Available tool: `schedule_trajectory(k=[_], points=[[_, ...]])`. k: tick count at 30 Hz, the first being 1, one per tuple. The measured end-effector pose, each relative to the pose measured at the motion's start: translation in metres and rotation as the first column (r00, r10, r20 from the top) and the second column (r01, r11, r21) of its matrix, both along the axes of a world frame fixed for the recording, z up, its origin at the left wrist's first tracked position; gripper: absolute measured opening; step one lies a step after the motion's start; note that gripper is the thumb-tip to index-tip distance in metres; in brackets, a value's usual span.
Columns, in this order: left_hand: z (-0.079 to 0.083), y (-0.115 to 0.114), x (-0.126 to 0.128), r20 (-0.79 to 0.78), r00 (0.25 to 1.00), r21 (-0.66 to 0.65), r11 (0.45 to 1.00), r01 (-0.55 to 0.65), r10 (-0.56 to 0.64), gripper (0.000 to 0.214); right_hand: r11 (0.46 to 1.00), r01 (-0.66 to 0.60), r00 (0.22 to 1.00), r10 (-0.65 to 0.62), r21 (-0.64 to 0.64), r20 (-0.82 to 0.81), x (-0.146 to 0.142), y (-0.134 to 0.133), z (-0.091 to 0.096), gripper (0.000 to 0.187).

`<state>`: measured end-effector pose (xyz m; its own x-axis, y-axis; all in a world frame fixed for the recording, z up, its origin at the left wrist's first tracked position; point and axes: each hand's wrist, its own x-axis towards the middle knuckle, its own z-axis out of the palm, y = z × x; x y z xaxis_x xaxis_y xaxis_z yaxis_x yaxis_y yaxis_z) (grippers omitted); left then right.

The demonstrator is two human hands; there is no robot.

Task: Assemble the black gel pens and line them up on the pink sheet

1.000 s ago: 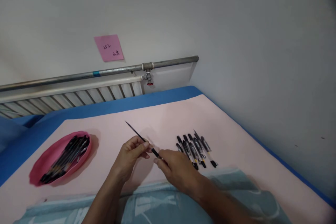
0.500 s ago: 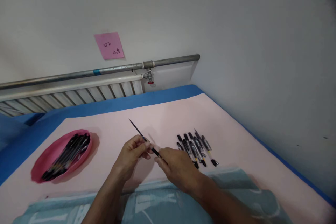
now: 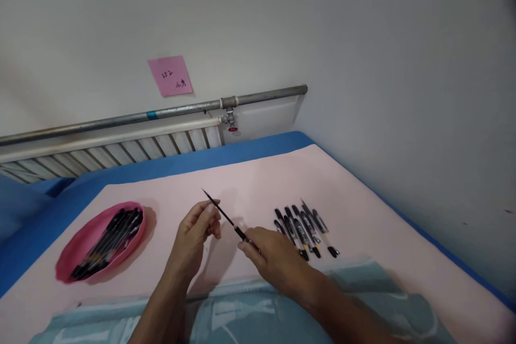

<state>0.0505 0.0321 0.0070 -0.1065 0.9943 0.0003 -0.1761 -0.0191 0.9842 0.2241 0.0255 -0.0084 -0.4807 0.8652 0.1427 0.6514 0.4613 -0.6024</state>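
Note:
A thin dark pen refill slants across the middle, its pointed end up and to the left. My left hand is closed lightly at its upper part, with the rod passing between thumb and forefinger. The lower end has a small pale joint and a black section. My right hand is closed around that black section, and the fingers hide its end. Just right of this hand, several black-capped clear pens lie side by side on the pink tabletop.
To the left stands a pink oval basket with several dark pens in it. Light-blue patterned cloth lies along the near edge. Behind the table are a radiator, a metal pipe and a pink note on the wall.
My left hand has slid up and left along the refill, baring its middle and the pale joint. My right hand keeps its hold. The view has shifted slightly.

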Motion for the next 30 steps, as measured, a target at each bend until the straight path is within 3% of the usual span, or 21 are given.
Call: schedule_trajectory(k=[4, 8, 10, 14, 17, 21, 26, 28, 30], points=[[-0.002, 0.000, 0.002, -0.107, 0.994, 0.038, 0.999, -0.009, 0.013, 0.017, 1.000, -0.020, 1.000, 0.020, 0.014, 0.007, -0.001, 0.001, -0.003, 0.020], [0.001, -0.003, 0.006, -0.328, 0.924, -0.032, 0.980, 0.196, -0.196, 0.026, 1.000, -0.014, 0.997, 0.016, 0.025, -0.073, 0.004, 0.006, 0.001, 0.021], [0.001, -0.004, 0.006, -0.360, 0.912, -0.038, 0.980, 0.196, -0.197, 0.037, 0.999, 0.045, 0.991, -0.043, 0.015, -0.129, 0.011, 0.011, 0.006, 0.023], [-0.008, -0.004, 0.015, -0.465, 0.880, -0.013, 0.994, 0.105, -0.099, 0.026, 0.962, 0.274, 0.911, -0.262, -0.006, -0.319, 0.034, 0.020, 0.016, 0.028], [-0.022, -0.006, 0.035, -0.634, 0.752, 0.022, 0.968, 0.250, -0.180, 0.016, 0.914, 0.406, 0.817, -0.370, -0.015, -0.442, 0.047, 0.022, 0.021, 0.031], [-0.034, -0.012, 0.072, -0.826, 0.516, 0.046, 0.887, 0.460, -0.225, 0.018, 0.904, 0.427, 0.790, -0.376, -0.005, -0.485, 0.053, 0.021, 0.023, 0.031], [-0.032, -0.018, 0.106, -0.943, 0.249, -0.100, 0.902, 0.420, -0.221, 0.017, 0.919, 0.394, 0.799, -0.343, -0.001, -0.494, 0.053, 0.019, 0.022, 0.032], [-0.031, -0.021, 0.113, -0.952, 0.185, -0.151, 0.900, 0.410, -0.244, 0.017, 0.925, 0.380, 0.795, -0.332, -0.010, -0.508, 0.054, 0.018, 0.023, 0.032], [-0.033, -0.022, 0.116, -0.956, 0.173, -0.156, 0.909, 0.386, -0.237, 0.018, 0.929, 0.370, 0.790, -0.318, -0.008, -0.524, 0.054, 0.017, 0.024, 0.032]])
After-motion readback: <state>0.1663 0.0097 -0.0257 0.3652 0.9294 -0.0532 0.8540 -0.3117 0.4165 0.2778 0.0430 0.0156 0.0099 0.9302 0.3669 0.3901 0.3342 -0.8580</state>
